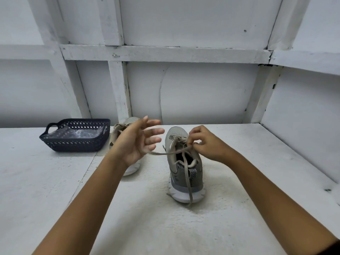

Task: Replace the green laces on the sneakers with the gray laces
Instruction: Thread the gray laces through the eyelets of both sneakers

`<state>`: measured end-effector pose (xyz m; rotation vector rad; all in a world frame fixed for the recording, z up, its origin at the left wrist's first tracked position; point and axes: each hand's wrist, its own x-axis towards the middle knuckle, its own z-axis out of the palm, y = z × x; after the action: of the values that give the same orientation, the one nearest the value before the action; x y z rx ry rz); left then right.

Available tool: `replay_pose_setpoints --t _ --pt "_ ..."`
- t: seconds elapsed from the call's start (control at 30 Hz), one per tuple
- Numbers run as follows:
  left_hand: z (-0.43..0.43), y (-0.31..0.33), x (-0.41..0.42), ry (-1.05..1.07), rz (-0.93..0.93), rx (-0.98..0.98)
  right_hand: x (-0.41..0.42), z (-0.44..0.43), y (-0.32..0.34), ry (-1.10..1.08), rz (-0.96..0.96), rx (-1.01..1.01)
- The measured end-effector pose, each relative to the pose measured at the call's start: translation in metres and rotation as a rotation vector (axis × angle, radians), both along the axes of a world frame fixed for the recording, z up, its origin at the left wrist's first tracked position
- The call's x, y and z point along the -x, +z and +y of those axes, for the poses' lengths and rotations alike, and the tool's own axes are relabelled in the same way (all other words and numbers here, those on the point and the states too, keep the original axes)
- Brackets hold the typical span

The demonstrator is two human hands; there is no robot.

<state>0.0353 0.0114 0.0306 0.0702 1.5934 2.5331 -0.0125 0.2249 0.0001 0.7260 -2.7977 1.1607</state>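
Bare forearms [88, 199] reach over the white table [46, 181]; the right hand [207, 142] pinches the gray lace [165, 153] on the sneaker [177, 133], and the left hand [136, 142] has its fingers spread open.

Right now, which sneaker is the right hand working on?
The nearer sneaker, heel toward the camera: the right hand pinches its lace. The other sneaker stands beside the basket.

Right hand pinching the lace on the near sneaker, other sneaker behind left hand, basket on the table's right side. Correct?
One error: the basket sits on the left side of the table, beside the other sneaker. The head view shows it. Right hand pinches the lace on the near sneaker.
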Motion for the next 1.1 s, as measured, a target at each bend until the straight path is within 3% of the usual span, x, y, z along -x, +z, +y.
replay_pose_setpoints --t 0.07,0.13,0.23,0.3,0.4,0.57,0.73,0.9,1.1 --pt "0.006 -0.003 0.004 -0.038 -0.112 0.168 -0.001 0.004 0.005 0.011 0.002 0.002" --pt "0.016 -0.007 0.008 -0.130 -0.151 0.520 -0.004 0.005 0.008 0.036 0.008 -0.041" --pt "0.035 -0.011 0.012 -0.287 -0.054 1.044 -0.007 0.006 0.010 0.061 0.013 -0.083" --pt "0.043 -0.010 0.013 -0.315 -0.005 1.150 -0.009 0.007 0.011 0.065 0.009 -0.083" --pt "0.044 -0.009 0.016 -0.332 -0.028 1.019 -0.013 0.006 0.011 0.062 0.001 -0.075" --pt "0.022 0.000 0.021 -0.126 -0.076 0.771 -0.023 0.003 0.019 0.080 0.012 -0.120" --pt "0.001 0.019 0.019 -0.199 -0.060 0.437 -0.027 -0.011 0.033 0.050 -0.003 -0.120" --pt "0.005 0.028 0.016 -0.196 -0.018 0.430 -0.032 -0.031 0.041 0.128 -0.173 -0.028" --pt "0.008 0.027 0.023 -0.131 -0.032 0.400 -0.027 -0.054 0.031 0.016 -0.108 0.097"
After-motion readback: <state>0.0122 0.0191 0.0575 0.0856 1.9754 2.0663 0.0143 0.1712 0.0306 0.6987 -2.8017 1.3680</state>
